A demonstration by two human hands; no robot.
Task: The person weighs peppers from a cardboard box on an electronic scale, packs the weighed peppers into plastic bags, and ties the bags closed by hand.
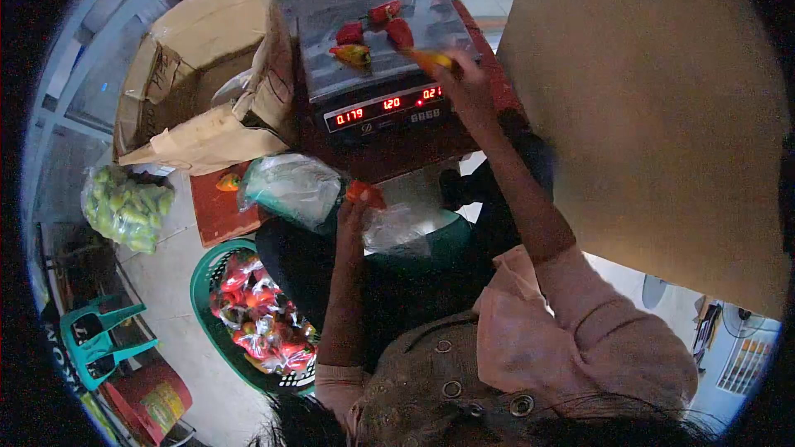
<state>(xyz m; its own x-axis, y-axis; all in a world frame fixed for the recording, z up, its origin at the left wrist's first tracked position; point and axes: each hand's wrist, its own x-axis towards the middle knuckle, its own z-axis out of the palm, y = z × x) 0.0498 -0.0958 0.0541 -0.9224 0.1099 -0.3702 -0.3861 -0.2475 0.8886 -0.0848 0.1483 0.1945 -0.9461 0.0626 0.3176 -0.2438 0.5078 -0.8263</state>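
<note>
My right hand (465, 79) holds a yellow-orange pepper (429, 60) over the right side of the scale's plate (323, 74). Three red peppers (384, 12) and a yellow-green one (352, 55) lie on that plate. The scale's display (389, 105) glows red. My left hand (354, 213) is closed round a red pepper (364, 194) above my lap, close to a clear plastic bag (399, 228). Left of this hand is another clear bag (294, 188).
An open cardboard box (215, 145) stands left of the scale. Below it are a bag of green peppers (128, 209) and a green basket (199, 281) of bagged red peppers. A large brown panel (654, 132) fills the right side.
</note>
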